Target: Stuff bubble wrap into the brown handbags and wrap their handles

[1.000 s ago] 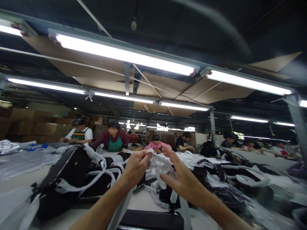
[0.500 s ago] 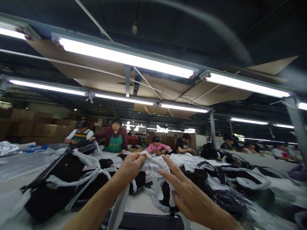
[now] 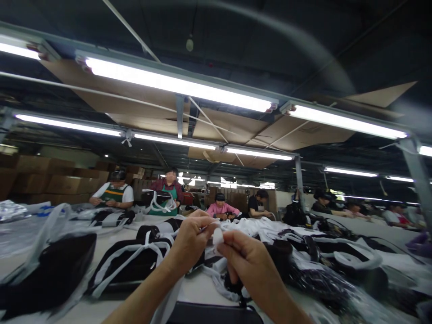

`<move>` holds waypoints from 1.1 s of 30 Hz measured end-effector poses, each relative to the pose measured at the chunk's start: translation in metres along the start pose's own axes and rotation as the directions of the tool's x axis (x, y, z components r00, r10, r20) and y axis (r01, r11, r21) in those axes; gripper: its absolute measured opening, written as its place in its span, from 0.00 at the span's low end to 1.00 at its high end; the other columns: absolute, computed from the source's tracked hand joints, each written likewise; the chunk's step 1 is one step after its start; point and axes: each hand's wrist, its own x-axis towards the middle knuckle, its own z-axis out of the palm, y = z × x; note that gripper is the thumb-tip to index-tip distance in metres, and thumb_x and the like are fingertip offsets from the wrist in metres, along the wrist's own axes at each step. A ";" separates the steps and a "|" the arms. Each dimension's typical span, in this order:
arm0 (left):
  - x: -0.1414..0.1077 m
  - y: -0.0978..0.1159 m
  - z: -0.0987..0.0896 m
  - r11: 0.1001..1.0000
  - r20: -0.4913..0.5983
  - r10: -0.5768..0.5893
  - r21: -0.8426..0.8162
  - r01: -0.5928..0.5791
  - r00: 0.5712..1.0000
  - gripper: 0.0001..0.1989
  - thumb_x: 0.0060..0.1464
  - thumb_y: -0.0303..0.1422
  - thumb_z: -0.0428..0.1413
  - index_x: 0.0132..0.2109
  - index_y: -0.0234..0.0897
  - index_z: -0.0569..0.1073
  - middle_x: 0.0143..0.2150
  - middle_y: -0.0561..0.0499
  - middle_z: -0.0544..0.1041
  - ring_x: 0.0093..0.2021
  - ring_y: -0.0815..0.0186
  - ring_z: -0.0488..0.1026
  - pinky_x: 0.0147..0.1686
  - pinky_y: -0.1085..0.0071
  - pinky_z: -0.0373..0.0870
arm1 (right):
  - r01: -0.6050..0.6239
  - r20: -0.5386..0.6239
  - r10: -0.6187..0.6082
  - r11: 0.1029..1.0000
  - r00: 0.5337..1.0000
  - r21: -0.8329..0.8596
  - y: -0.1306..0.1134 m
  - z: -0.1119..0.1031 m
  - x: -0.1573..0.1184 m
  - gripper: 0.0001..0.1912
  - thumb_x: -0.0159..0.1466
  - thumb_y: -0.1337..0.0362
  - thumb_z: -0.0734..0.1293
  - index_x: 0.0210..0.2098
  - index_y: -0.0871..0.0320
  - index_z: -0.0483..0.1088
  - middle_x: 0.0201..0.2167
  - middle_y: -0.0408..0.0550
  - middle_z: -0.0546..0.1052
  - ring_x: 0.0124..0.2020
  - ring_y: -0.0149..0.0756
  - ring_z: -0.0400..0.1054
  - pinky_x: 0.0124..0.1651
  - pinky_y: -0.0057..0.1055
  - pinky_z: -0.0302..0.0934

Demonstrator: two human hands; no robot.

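Observation:
Close together over the table, both my hands pinch a soft white strip (image 3: 218,237). My left hand (image 3: 193,238) has its fingers closed on it from the left. My right hand (image 3: 249,262) grips its end between thumb and fingers. A length of white material hangs below my left wrist. Just beneath, a black bag (image 3: 212,313) lies at the near table edge, partly out of view. Left of my forearm lies another black bag (image 3: 126,261) with white-wrapped straps. My hands hide part of what lies behind them.
A black bag (image 3: 54,270) with a white-wrapped handle is at the near left. White strips (image 3: 263,225) are heaped beyond my hands. More black bags (image 3: 354,265) and clear plastic (image 3: 324,283) cover the right. Several people sit or stand across the table.
My right hand, spread before, has closed on the white strip. The large black bag at left has moved nearer and further left. A co-worker opposite now has a white-strapped bag in front.

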 end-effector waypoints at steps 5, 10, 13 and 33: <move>-0.003 -0.001 0.008 0.987 -0.057 -0.108 -0.126 0.100 0.993 0.11 0.49 0.35 0.56 0.32 0.35 0.81 0.28 0.49 0.78 0.31 0.63 0.73 0.33 0.70 0.66 | -0.344 0.083 0.334 0.909 0.939 0.237 0.000 0.000 0.018 0.22 0.52 0.45 0.65 0.30 0.59 0.69 0.15 0.45 0.74 0.09 0.25 0.56 0.12 0.22 0.46; -0.004 -0.012 0.011 0.987 -0.132 -0.107 -0.130 0.090 0.986 0.13 0.52 0.37 0.54 0.33 0.33 0.80 0.28 0.49 0.78 0.29 0.64 0.70 0.31 0.70 0.65 | -0.424 0.094 0.415 0.867 0.905 0.262 -0.001 -0.003 0.022 0.21 0.49 0.45 0.66 0.26 0.58 0.67 0.12 0.44 0.73 0.09 0.24 0.56 0.12 0.20 0.48; -0.005 -0.009 0.010 0.989 -0.148 -0.105 -0.122 0.088 0.983 0.11 0.50 0.34 0.53 0.32 0.33 0.79 0.27 0.50 0.77 0.28 0.66 0.69 0.30 0.71 0.64 | -0.423 0.098 0.413 0.857 0.906 0.294 0.000 -0.001 0.021 0.21 0.49 0.46 0.67 0.26 0.59 0.67 0.12 0.43 0.72 0.10 0.25 0.59 0.12 0.20 0.49; -0.013 -0.012 0.013 0.993 -0.193 -0.037 -0.117 0.015 0.981 0.07 0.54 0.34 0.53 0.31 0.37 0.73 0.27 0.56 0.71 0.27 0.70 0.65 0.29 0.74 0.62 | -0.426 0.136 0.407 0.813 0.903 0.397 0.002 0.004 0.021 0.21 0.49 0.46 0.70 0.25 0.59 0.66 0.16 0.40 0.71 0.13 0.24 0.61 0.14 0.19 0.46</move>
